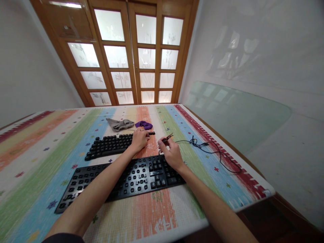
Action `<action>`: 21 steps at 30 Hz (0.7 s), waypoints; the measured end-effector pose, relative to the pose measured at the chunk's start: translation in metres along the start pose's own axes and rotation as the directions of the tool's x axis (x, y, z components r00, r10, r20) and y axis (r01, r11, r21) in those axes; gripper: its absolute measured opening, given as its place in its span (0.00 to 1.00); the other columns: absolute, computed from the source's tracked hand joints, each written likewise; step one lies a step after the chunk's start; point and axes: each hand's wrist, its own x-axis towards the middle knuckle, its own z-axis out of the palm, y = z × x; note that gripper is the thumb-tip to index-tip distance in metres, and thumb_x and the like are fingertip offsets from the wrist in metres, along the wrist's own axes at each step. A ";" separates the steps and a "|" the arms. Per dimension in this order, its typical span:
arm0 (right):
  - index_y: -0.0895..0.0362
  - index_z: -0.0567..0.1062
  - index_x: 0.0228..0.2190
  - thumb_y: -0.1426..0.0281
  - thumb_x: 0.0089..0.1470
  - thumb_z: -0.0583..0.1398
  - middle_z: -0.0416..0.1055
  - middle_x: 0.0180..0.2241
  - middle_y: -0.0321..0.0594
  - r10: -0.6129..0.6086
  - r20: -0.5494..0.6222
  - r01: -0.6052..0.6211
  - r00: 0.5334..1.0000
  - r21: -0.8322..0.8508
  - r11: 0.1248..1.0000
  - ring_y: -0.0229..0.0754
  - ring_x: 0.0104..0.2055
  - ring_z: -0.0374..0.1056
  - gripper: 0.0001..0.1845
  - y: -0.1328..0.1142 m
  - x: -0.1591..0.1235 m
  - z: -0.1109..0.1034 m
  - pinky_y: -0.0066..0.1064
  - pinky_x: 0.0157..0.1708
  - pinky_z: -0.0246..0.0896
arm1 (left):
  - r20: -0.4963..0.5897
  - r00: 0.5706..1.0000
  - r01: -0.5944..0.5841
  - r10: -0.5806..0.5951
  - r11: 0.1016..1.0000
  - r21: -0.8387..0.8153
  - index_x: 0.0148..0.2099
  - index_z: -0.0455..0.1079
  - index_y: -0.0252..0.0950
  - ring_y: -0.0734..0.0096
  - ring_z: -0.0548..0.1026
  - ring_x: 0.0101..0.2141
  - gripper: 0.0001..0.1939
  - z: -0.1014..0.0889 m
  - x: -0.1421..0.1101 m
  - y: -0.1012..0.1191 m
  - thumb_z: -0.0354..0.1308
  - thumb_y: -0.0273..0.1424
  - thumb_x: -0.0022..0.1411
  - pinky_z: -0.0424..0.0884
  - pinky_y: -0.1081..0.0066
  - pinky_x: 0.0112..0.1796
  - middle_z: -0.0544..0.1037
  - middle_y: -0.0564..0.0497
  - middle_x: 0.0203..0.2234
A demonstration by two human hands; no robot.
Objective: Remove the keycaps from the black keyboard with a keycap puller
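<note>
A black keyboard [141,175] lies across the tablecloth with many keycaps off and bare switches showing; the keys at its right end are still on. Behind it, removed black keycaps [108,145] are laid out in rows. My left hand [140,139] reaches to the right end of those rows, its fingers closed beside a few keycaps [152,133]; what they pinch is hidden. My right hand [172,153] is closed round a wire keycap puller [166,138], held above the keyboard's far right edge with its thin wires pointing left.
A grey cloth [120,124] and a purple cloth [144,125] lie behind the keycap rows. A black cable [217,152] runs loosely to the right. The striped tablecloth [63,155] covers the table, with a wall on the right and glazed wooden doors [134,67] beyond.
</note>
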 end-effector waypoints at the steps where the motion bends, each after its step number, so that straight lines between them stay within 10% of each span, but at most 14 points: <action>1: 0.56 0.70 0.32 0.52 0.61 0.56 0.69 0.26 0.38 0.000 0.000 0.000 1.000 -0.004 1.000 0.41 0.26 0.68 0.19 0.000 0.000 0.000 0.31 0.29 0.65 | 0.000 1.000 0.004 -0.004 1.000 -0.001 0.33 0.76 0.37 0.49 0.71 0.44 0.03 0.000 0.000 0.000 0.62 0.30 0.59 0.65 0.57 0.43 0.77 0.43 0.31; 21: 0.57 0.71 0.31 0.55 0.61 0.57 0.70 0.24 0.36 -0.030 0.210 0.039 0.977 -0.042 0.998 0.39 0.26 0.68 0.17 0.002 0.003 -0.006 0.30 0.31 0.62 | 0.005 1.000 0.008 -0.008 1.000 -0.020 0.39 0.72 0.36 0.51 0.70 0.46 0.06 0.009 0.002 -0.004 0.63 0.31 0.59 0.63 0.59 0.46 0.78 0.44 0.36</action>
